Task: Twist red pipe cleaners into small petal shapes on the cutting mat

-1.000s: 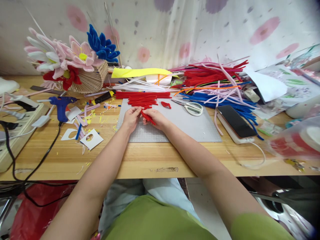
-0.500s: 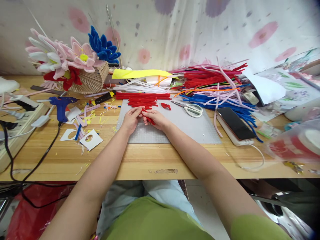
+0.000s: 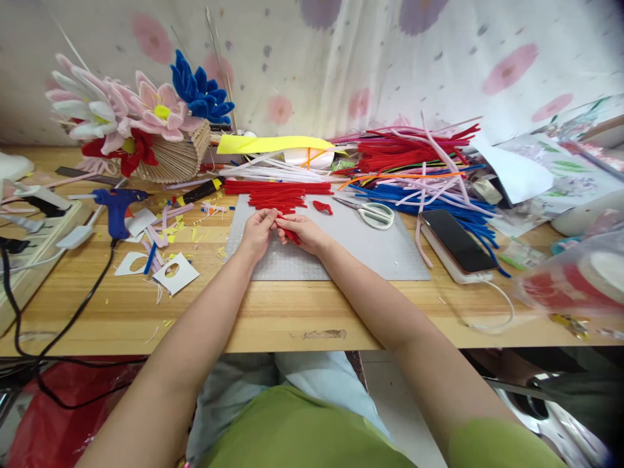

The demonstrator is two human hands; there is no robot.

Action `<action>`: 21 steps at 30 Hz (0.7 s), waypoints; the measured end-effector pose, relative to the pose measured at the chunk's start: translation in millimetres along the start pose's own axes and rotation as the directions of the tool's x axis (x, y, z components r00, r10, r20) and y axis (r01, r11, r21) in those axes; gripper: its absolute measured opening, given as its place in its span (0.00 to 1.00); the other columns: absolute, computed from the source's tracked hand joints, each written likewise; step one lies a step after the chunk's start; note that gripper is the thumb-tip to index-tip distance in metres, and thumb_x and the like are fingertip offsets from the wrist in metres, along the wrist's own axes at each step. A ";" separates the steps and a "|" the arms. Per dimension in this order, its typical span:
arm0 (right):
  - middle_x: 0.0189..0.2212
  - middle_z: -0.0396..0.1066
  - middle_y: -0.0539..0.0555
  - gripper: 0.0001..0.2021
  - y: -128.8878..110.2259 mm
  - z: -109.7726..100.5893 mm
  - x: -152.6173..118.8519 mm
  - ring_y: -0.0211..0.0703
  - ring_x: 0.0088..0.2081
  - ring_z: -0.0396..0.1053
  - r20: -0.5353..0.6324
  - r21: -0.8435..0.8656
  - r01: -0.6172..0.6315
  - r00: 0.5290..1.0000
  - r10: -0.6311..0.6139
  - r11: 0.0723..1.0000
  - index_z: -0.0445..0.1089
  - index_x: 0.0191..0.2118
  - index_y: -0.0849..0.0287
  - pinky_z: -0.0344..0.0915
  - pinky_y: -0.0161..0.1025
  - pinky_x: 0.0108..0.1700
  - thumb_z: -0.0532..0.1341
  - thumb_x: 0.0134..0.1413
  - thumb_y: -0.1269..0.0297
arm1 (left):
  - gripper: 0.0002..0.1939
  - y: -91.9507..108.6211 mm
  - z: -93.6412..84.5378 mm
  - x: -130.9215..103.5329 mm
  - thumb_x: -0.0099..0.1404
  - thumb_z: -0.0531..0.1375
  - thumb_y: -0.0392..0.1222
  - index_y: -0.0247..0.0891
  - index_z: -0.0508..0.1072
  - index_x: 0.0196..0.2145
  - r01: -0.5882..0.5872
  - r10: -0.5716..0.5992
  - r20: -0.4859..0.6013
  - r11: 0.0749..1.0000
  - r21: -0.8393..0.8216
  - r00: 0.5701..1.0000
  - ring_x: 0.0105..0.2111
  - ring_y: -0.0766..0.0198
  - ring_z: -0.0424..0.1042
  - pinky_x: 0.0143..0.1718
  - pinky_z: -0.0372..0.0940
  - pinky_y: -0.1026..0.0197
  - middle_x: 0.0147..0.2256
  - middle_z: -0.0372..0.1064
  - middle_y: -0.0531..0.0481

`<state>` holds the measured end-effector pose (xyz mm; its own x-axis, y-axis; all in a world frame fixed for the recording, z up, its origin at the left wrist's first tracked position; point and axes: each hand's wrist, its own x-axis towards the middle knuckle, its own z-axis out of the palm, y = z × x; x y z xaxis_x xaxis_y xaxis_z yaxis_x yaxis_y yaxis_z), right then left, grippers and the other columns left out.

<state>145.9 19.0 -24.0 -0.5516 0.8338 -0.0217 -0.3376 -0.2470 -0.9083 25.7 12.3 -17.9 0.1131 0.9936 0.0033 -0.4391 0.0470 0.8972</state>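
Above the grey cutting mat (image 3: 380, 260), my left hand (image 3: 259, 233) and my right hand (image 3: 303, 233) meet, both closed on a red pipe cleaner (image 3: 291, 235). Fingers cover most of it; a red end pokes out under my right fingers. Just beyond them lies a pile of short red pipe cleaners (image 3: 275, 197), with longer red ones (image 3: 273, 186) across its back. To the right of my hands rests a shaped red petal-like piece (image 3: 322, 207). Scissors with pale handles (image 3: 375, 216) lie farther right on the mat.
A blue glue gun (image 3: 115, 211) and paper scraps (image 3: 176, 273) lie at left, below fuzzy pipe-cleaner flowers (image 3: 160, 110). Red and blue pipe cleaners (image 3: 429, 201) heap at back right, near a phone (image 3: 458, 240) on a white power bank. A power strip (image 3: 43, 240) borders the left.
My hands stay joined over the mat with the red pipe cleaner, with only a slight shift of the fingers. The whole view has moved a little.
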 end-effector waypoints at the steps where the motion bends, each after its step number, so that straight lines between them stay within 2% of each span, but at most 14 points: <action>1: 0.16 0.66 0.46 0.12 -0.2 -0.1 -0.2 0.30 0.18 0.62 0.001 0.004 -0.007 1.000 0.007 1.000 0.66 0.26 0.64 0.59 0.29 0.22 0.65 0.44 0.60 | 0.16 -0.1 -0.2 0.3 0.51 0.66 0.49 0.35 0.65 0.24 0.000 0.000 -0.009 1.000 0.003 1.000 0.11 0.71 0.61 0.15 0.62 0.66 0.13 0.56 0.62; 5: 0.21 0.68 0.48 0.12 -1.0 -0.7 -0.6 0.31 0.22 0.64 -0.005 -0.023 -0.052 0.999 0.052 0.998 0.66 0.29 0.63 0.63 0.30 0.24 0.65 0.45 0.59 | 0.18 -0.1 -5.6 3.1 0.45 0.69 0.50 0.35 0.66 0.22 0.006 -0.004 -0.063 1.000 0.019 0.998 0.11 0.74 0.60 0.15 0.59 0.68 0.14 0.59 0.61; 9: 0.19 0.60 0.44 0.13 0.4 -2.7 0.6 0.29 0.21 0.59 -0.065 -0.172 -0.006 0.998 -0.005 0.985 0.63 0.30 0.61 0.64 0.30 0.25 0.63 0.47 0.57 | 0.19 -0.5 -11.8 5.9 0.42 0.69 0.50 0.34 0.75 0.29 -0.040 0.044 -0.082 0.998 0.049 0.996 0.22 0.72 0.68 0.27 0.64 0.68 0.24 0.71 0.53; 12: 0.19 0.55 0.42 0.14 1.0 -3.7 1.0 0.28 0.21 0.56 -0.055 -0.293 0.057 0.996 -0.077 0.954 0.59 0.28 0.59 0.65 0.30 0.25 0.62 0.49 0.54 | 0.20 -1.9 -11.5 6.0 0.41 0.70 0.49 0.34 0.77 0.30 -0.044 0.058 -0.130 0.993 0.107 0.990 0.28 0.69 0.71 0.35 0.65 0.65 0.28 0.74 0.50; 16: 0.19 0.55 0.44 0.18 -0.6 -3.5 -0.4 0.29 0.20 0.58 -0.014 -0.383 0.064 0.997 -0.075 0.921 0.57 0.26 0.59 0.65 0.31 0.24 0.57 0.52 0.49 | 0.17 -2.0 -9.3 5.2 0.38 0.71 0.46 0.34 0.77 0.25 -0.053 0.078 -0.252 0.993 0.103 0.965 0.25 0.69 0.69 0.33 0.64 0.64 0.24 0.73 0.51; 19: 0.19 0.56 0.43 0.18 -1.4 -3.9 -1.1 0.28 0.19 0.59 -0.046 -0.380 0.027 0.998 -0.049 0.924 0.58 0.26 0.60 0.64 0.30 0.22 0.57 0.52 0.48 | 0.15 0.5 -10.2 4.3 0.38 0.70 0.46 0.34 0.77 0.24 -0.044 0.073 -0.283 0.993 0.108 0.956 0.21 0.71 0.67 0.30 0.64 0.64 0.22 0.71 0.52; 21: 0.18 0.57 0.43 0.18 -1.1 -4.6 -1.1 0.27 0.18 0.58 -0.093 -0.366 -0.006 0.995 -0.030 0.930 0.59 0.26 0.60 0.63 0.29 0.22 0.58 0.52 0.50 | 0.16 2.9 -11.8 3.3 0.39 0.70 0.46 0.33 0.77 0.25 -0.016 0.047 -0.275 0.993 0.114 0.960 0.22 0.70 0.67 0.32 0.65 0.63 0.23 0.72 0.51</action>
<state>150.4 20.7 -24.9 -0.4678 0.8832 -0.0330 -0.0313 -0.0539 -0.9981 14.2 16.9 -20.5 -0.1570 0.9847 -0.0761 -0.3368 0.0190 0.9414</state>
